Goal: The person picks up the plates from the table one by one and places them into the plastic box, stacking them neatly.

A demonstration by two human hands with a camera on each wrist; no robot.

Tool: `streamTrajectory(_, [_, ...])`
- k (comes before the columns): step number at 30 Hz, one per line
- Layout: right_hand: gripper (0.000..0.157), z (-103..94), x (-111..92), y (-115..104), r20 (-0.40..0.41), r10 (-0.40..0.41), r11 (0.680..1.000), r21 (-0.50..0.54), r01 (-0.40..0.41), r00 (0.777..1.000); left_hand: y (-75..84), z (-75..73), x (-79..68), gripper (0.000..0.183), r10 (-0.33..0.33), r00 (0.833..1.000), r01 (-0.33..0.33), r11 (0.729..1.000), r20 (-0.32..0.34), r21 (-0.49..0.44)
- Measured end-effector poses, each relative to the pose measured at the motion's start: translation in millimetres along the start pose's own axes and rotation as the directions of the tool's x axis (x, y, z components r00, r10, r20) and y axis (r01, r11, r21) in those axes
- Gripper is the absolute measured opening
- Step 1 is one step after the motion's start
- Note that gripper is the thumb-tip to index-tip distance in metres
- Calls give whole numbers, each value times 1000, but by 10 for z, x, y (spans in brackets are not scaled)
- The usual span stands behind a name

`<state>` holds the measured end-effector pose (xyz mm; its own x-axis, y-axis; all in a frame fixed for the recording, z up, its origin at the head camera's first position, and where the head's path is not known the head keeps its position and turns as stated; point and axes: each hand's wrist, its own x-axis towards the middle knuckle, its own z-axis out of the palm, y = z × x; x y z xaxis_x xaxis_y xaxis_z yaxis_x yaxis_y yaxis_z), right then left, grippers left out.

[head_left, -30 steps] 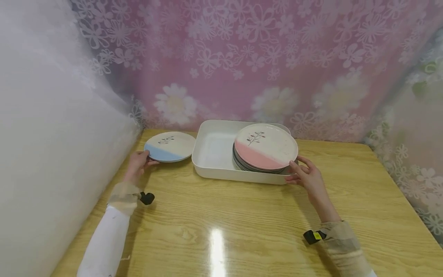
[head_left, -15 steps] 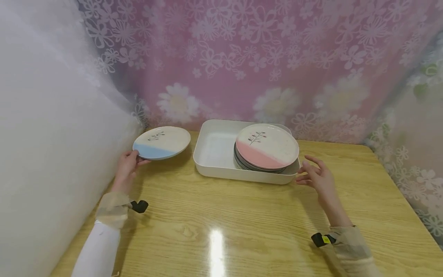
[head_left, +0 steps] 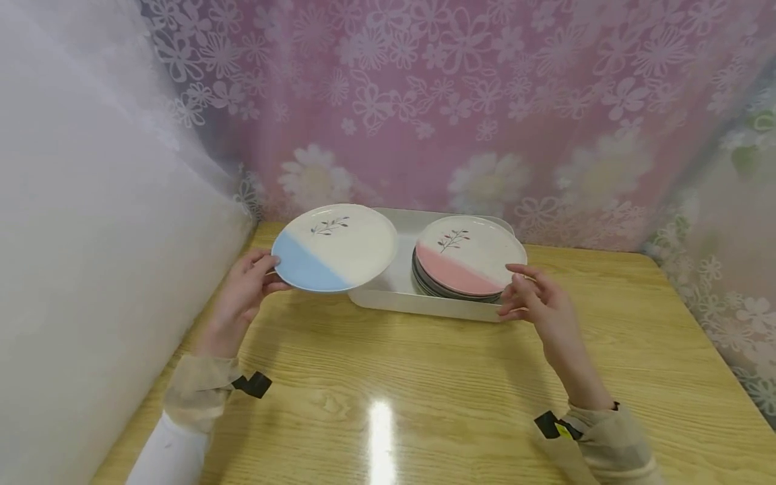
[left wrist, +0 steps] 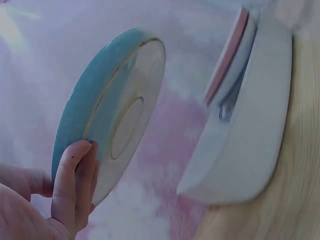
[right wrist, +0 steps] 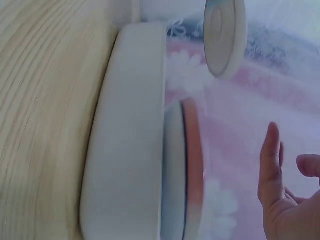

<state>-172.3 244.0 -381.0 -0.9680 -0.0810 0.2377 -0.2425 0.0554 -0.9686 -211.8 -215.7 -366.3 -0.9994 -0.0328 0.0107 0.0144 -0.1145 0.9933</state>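
Observation:
A blue-and-cream plate with a twig print is held up at its left edge by my left hand. The left wrist view shows the plate in the air, thumb on one face and fingers on the underside. It overlaps the left part of the white tray in the head view. A pink-and-cream plate tops a stack of dark-rimmed plates in the tray's right part. Close to that stack, my right hand holds nothing; in the right wrist view this hand stands apart from the plates.
The tray stands on a wooden table, near its back edge. Behind hangs a pink flowered curtain. A white wall borders the left side, and a flowered cloth the right.
My left hand first drew the blue plate left off the table, then raised it and brought it right, over the tray's edge. My right hand moved away from the stack, then back towards it.

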Motion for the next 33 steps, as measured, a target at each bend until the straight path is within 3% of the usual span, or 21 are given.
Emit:
streamTrajectory(3, [44, 122, -49, -63, 127, 51, 998, -49, -45, 991, 49, 201, -84, 35, -6, 998, 5, 1000, 60, 20])
streamTrajectory(8, [51, 321, -146, -122, 323, 130, 991, -58, -118, 937, 27, 533, -204, 34, -19, 990, 17, 1000, 140, 17])
streamTrajectory(13, [51, 385, -258, -185, 310, 159, 987, -15, -162, 938, -55, 755, -370, 31, -44, 976, 41, 999, 215, 16])
streamTrajectory(16, [54, 353, -342, -201, 304, 178, 983, -1, -186, 936, -126, 827, -466, 28, -55, 958, 47, 998, 280, 35])
streamTrajectory(25, [70, 194, -628, -63, 395, 309, 931, 57, -359, 865, -403, 825, -645, 25, -140, 871, 93, 988, 472, 121])
streamTrajectory(28, [73, 183, -676, -25, 388, 308, 928, 77, -364, 869, -454, 832, -655, 26, -140, 854, 87, 988, 501, 128])
streamTrajectory(33, [71, 174, -713, 15, 372, 297, 924, 119, -362, 879, -479, 845, -645, 25, -137, 843, 77, 988, 520, 136])
